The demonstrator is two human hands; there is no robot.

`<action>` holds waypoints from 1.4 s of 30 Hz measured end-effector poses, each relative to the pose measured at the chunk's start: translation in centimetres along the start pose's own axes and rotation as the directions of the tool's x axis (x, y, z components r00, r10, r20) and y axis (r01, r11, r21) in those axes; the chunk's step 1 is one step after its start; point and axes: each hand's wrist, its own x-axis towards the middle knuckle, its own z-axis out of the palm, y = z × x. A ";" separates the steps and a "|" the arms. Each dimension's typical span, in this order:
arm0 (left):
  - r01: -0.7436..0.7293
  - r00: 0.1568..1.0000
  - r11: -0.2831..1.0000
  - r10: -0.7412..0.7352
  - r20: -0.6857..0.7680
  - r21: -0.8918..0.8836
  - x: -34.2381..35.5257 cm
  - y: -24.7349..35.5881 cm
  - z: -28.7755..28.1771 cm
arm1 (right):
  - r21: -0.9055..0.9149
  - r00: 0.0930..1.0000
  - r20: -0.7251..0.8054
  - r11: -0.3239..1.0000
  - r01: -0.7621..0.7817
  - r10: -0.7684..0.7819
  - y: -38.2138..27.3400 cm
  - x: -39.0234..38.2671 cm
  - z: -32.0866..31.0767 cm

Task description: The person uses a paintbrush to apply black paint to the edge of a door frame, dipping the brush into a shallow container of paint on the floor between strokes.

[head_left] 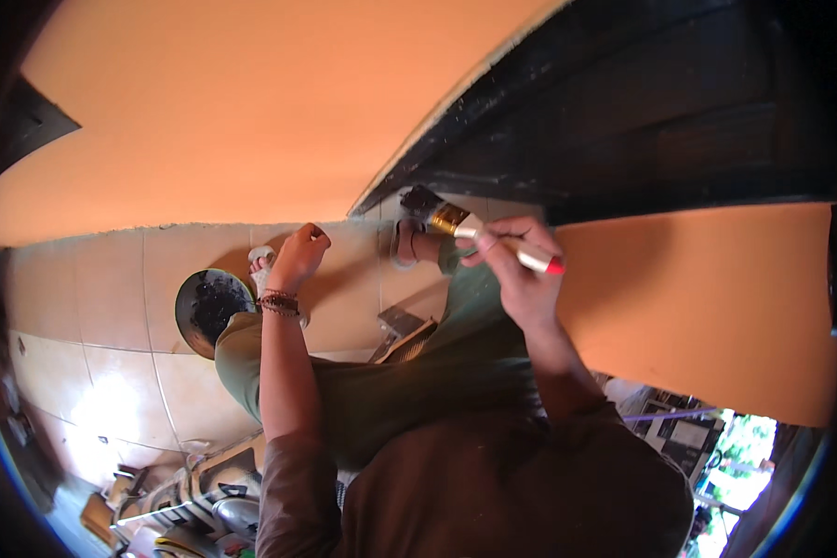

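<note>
While the dark-smeared bowl point(189, 314) sits on the floor point(112, 288), the left hand point(298, 260) hangs loosely curled, any contents hidden; the paintbrush point(449, 219), pinched in the right hand point(519, 270), is best steered along the dark panel point(660, 112), off the orange wall point(707, 307).

From the person's head, the left of two side-by-side wide fisheye cameras looked down over the torso point(502, 493), with the left hand point(296, 260) and right hand point(523, 270) near and the tiled floor point(112, 298) farther off, straight edges bending toward the picture's dark rim.
</note>
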 end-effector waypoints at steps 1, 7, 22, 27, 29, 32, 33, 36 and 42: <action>0.012 1.000 0.999 -0.013 -0.005 -0.030 -0.1 0.1 0.1 | 0.028 0.999 -0.047 0.999 0.026 -0.025 -0.3 0.2 -0.1; 0.074 0.996 0.997 -0.074 0.041 0.009 -0.9 -0.1 1.2 | 0.150 0.939 -0.289 0.977 -0.151 0.189 2.4 0.8 -1.0; 0.062 0.994 0.995 -0.068 0.085 0.075 -1.0 0.9 3.3 | -0.160 0.978 -0.067 0.965 -0.206 0.197 6.8 0.3 -1.8; -0.009 0.997 0.999 0.005 0.082 0.054 -0.2 1.2 3.8 | -0.070 0.978 -0.096 0.978 -0.194 0.187 2.9 1.2 -2.2; -0.037 0.996 0.998 0.033 0.085 0.053 0.0 1.3 3.9 | 0.032 0.983 -0.076 0.986 -0.165 0.167 1.9 1.6 -2.3; 0.008 0.997 0.999 -0.010 0.070 0.036 0.3 2.2 3.5 | 0.235 0.980 -0.037 0.954 -0.184 0.198 1.3 1.9 -2.7; 0.014 0.997 0.999 -0.017 0.076 0.035 0.4 2.1 3.4 | 0.237 0.968 -0.031 0.943 -0.234 0.248 0.9 2.0 -2.6; 0.020 0.996 0.999 -0.024 0.081 0.045 0.3 2.2 3.2 | 0.265 0.968 0.005 0.933 -0.244 0.252 0.3 1.9 -2.2; 0.037 0.997 0.999 -0.040 0.067 0.034 0.0 1.4 2.9 | -0.238 0.886 0.176 0.855 0.462 -0.430 1.3 2.3 -1.9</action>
